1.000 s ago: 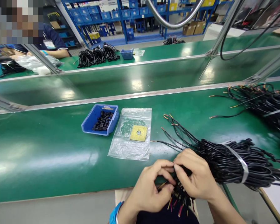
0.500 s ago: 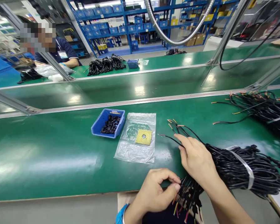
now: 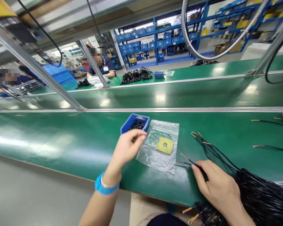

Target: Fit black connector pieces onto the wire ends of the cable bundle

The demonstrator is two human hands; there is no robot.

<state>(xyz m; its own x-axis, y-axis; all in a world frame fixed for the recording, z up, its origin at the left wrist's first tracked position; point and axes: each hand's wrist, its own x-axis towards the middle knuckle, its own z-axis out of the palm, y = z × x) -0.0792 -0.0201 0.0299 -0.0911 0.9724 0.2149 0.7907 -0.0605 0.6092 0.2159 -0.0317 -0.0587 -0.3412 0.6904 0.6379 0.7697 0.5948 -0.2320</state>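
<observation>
My left hand (image 3: 129, 145) hovers at the near edge of a blue bin (image 3: 125, 126) of small black parts (image 3: 138, 124). Its fingers are curled and slightly apart, with nothing visible between them. My right hand (image 3: 215, 182) is closed, thumb against fingers, on a black cable (image 3: 191, 161) whose bared wire ends point left. Beside that hand, more loose cables (image 3: 223, 153) run from a thick black cable bundle (image 3: 264, 191). Below it, at the table edge, hang cable ends with black pieces (image 3: 202, 213) and coloured wires.
A clear plastic bag (image 3: 153, 161) with a yellow square pad (image 3: 165, 145) lies between my hands on the green table (image 3: 85, 147). More cables (image 3: 271, 147) lie at the right. Metal posts (image 3: 58, 81) rise behind. Across the table sits a co-worker (image 3: 109, 67) near black cable bundles (image 3: 135, 76).
My left hand has left the hanging cable ends and moved up and left to the blue bin. My right hand now pinches a cable. The camera view has swung left.
</observation>
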